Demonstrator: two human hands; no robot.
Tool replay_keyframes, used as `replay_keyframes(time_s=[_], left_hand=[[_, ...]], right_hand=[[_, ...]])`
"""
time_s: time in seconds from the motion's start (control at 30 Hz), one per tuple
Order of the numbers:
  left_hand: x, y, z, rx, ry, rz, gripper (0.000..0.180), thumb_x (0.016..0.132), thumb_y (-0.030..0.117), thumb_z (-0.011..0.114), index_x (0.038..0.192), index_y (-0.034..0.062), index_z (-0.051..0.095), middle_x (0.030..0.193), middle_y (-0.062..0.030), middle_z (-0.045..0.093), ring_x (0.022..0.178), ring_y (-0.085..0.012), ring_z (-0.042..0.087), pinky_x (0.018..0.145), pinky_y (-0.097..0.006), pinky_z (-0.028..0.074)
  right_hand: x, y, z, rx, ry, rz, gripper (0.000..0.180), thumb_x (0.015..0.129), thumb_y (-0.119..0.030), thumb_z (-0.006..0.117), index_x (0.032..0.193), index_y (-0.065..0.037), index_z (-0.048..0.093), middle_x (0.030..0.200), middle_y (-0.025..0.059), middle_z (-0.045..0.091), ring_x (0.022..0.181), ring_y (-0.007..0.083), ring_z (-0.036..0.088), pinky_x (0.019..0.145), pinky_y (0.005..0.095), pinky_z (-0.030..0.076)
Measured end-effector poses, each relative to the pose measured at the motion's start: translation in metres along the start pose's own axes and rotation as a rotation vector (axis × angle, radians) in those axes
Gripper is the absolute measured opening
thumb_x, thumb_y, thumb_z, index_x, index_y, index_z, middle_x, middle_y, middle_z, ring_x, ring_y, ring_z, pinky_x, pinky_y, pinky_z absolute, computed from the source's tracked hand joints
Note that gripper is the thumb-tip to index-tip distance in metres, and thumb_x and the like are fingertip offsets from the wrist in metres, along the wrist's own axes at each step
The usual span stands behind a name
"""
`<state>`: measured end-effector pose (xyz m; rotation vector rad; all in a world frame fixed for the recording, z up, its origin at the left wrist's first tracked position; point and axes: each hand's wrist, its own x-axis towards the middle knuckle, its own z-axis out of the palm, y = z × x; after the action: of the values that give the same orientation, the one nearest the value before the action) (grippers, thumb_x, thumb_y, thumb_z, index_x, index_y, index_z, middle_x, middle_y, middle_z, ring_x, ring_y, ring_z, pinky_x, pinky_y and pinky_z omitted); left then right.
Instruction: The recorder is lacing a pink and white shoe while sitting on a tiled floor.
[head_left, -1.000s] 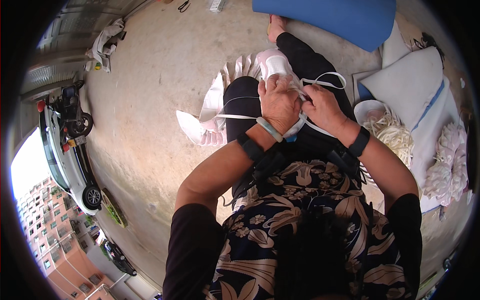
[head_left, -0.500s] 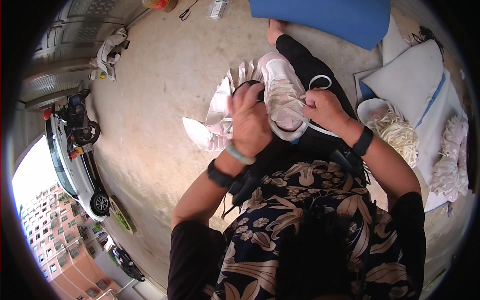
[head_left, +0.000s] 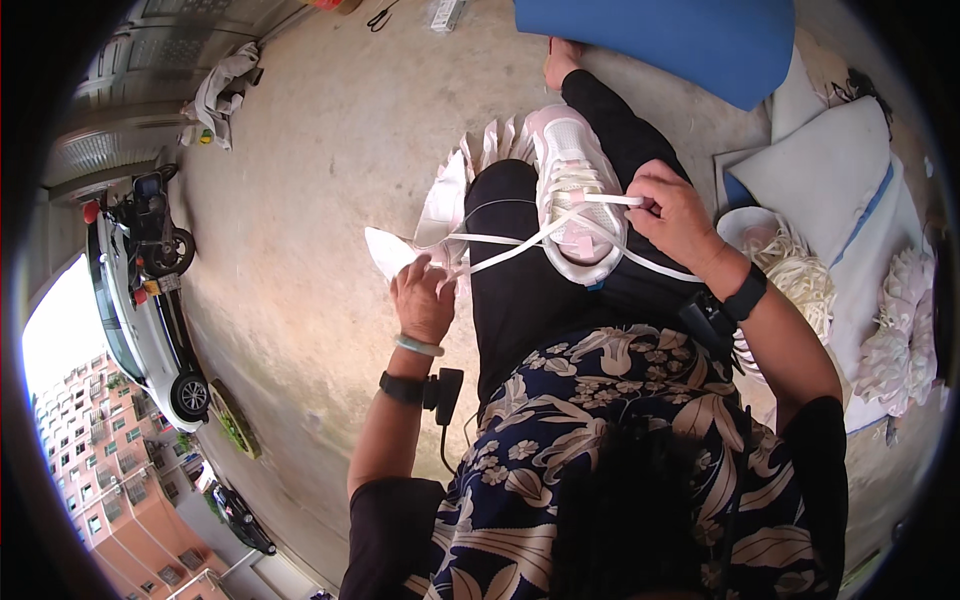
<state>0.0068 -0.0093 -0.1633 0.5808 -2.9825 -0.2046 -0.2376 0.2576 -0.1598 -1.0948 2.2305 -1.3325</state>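
A pink-and-white sneaker [head_left: 577, 190], its toe pointing away from me, rests over my legs. White shoelace [head_left: 515, 254] crosses over its tongue and stretches left, taut, to my left hand [head_left: 423, 300], whose fingers are closed on it. On the sneaker's right side, my right hand [head_left: 678, 218] pinches another stretch of lace between thumb and fingers. A lace end also trails to the right beneath this hand. Just beyond my left hand, a curved row of white-and-pink shoe uppers [head_left: 440, 205] lies beside my leg; the hand partly covers the nearest ones.
On the right, a heap of cream laces [head_left: 795, 270] spills from a pale container, beside grey-white sheets [head_left: 820, 150] and a stack of pink-white uppers [head_left: 900, 330]. A blue mat [head_left: 660, 40] and scissors [head_left: 379, 18] lie ahead. A motorbike [head_left: 155, 225] and white car [head_left: 135, 310] stand left.
My left hand has swung left and toward me from beside the sneaker, drawing the lace out taut. My right hand has shifted slightly right, pulling its lace across the tongue.
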Motion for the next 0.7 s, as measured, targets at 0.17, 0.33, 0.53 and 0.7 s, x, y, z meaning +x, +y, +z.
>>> replay_keyframes(time_s=[0.17, 0.33, 0.53, 0.7], left_hand=[[0.059, 0.062, -0.006, -0.327, 0.124, 0.236, 0.021, 0.069, 0.013, 0.066, 0.089, 0.0075, 0.062, 0.109, -0.0101, 0.056, 0.097, -0.0318, 0.050, 0.084, -0.042, 0.038], [0.073, 0.089, 0.013, -0.352, -0.065, 0.337, 0.018, 0.065, 0.015, 0.067, 0.078, 0.0046, 0.061, 0.106, -0.0102, 0.055, 0.101, -0.0319, 0.048, 0.088, -0.045, 0.034], [0.072, 0.084, 0.005, -0.431, -0.066, 0.357, 0.011, 0.066, 0.010, 0.065, 0.075, 0.0053, 0.059, 0.094, -0.0070, 0.059, 0.091, -0.0278, 0.053, 0.084, -0.043, 0.036], [0.062, 0.050, -0.041, -0.410, -0.194, 0.430, 0.010, 0.067, 0.002, 0.065, 0.075, 0.0041, 0.059, 0.081, -0.0083, 0.061, 0.076, -0.0272, 0.056, 0.073, -0.038, 0.041]], right_hand=[[0.008, 0.001, 0.014, 0.102, 0.182, -0.008, 0.007, 0.073, 0.000, 0.056, 0.080, -0.003, 0.056, 0.077, 0.0081, 0.052, 0.061, 0.0210, 0.054, 0.057, 0.0286, 0.045], [0.010, -0.001, 0.016, 0.104, 0.212, 0.039, 0.009, 0.077, -0.002, 0.053, 0.085, -0.003, 0.056, 0.077, 0.0100, 0.055, 0.064, 0.0234, 0.056, 0.058, 0.0293, 0.045], [0.006, 0.008, 0.020, 0.147, 0.216, 0.063, 0.010, 0.078, -0.004, 0.055, 0.087, -0.004, 0.056, 0.077, 0.0108, 0.057, 0.066, 0.0256, 0.057, 0.060, 0.0310, 0.045], [0.003, 0.005, 0.029, 0.009, 0.170, 0.054, 0.011, 0.077, -0.008, 0.057, 0.087, -0.006, 0.057, 0.078, 0.0106, 0.059, 0.069, 0.0283, 0.058, 0.060, 0.0330, 0.046]])
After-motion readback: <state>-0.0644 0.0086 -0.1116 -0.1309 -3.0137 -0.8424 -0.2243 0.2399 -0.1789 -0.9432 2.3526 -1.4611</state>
